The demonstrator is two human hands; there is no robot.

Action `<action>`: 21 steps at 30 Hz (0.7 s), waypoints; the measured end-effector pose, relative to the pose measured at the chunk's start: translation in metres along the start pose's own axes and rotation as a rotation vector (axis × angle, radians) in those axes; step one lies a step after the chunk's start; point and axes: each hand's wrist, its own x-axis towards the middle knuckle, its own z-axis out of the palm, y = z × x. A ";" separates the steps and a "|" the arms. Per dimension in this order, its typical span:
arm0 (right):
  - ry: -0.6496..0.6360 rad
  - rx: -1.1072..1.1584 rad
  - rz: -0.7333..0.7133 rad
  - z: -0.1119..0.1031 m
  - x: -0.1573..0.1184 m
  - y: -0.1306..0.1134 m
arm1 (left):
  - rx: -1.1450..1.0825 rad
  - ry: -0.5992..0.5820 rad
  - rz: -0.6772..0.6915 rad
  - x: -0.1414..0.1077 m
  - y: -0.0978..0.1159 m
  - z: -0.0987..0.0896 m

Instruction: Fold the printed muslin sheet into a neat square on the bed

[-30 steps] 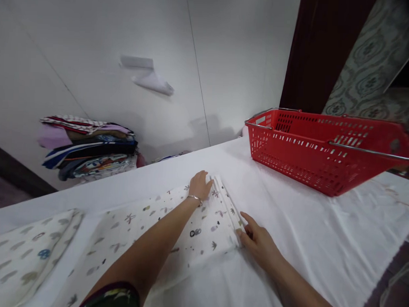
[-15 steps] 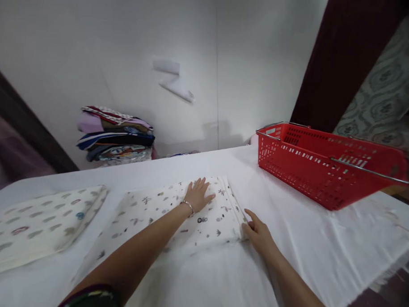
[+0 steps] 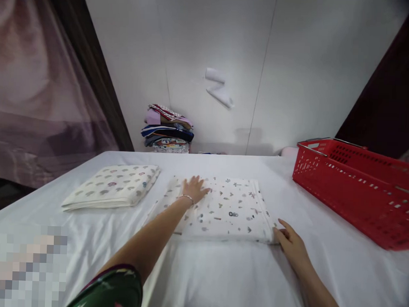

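Our left hand (image 3: 194, 190) has slid leftward over the white folded cloth with small printed motifs (image 3: 222, 212) since the earlier frame, and it now lies open, palm down with fingers spread, its forearm slanting up from the lower left. Our right hand (image 3: 290, 244) reaches in from the lower right, thumb and forefinger at the cloth's near right corner, though we cannot tell whether they pinch it. Our cloth lies flat on the white-covered bench (image 3: 220, 279), between the cream folded cloth with grey motifs (image 3: 112, 184) and the red perforated plastic basket (image 3: 351, 190).
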 end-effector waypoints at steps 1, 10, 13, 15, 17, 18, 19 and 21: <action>0.007 -0.022 -0.002 0.000 0.000 0.000 | -0.003 -0.013 -0.060 -0.003 -0.017 0.001; 0.032 -0.446 -0.216 -0.009 0.011 -0.040 | -0.040 0.049 -0.133 -0.003 -0.074 -0.006; -0.021 -0.443 -0.405 0.021 0.032 -0.071 | -0.013 0.060 -0.195 -0.005 -0.086 -0.001; -0.144 -0.450 -0.504 0.051 0.053 -0.086 | -0.022 0.023 -0.219 -0.006 -0.093 0.005; -0.265 -0.497 -0.536 0.078 0.079 -0.094 | -0.035 0.012 -0.215 -0.007 -0.097 0.009; -0.300 -0.549 -0.526 0.089 0.093 -0.094 | -0.040 0.017 -0.212 -0.007 -0.098 0.011; -0.313 -0.617 -0.502 0.097 0.107 -0.092 | -0.045 0.026 -0.210 -0.006 -0.099 0.012; -0.288 -0.762 -0.429 0.105 0.131 -0.085 | -0.054 0.047 -0.213 -0.006 -0.100 0.014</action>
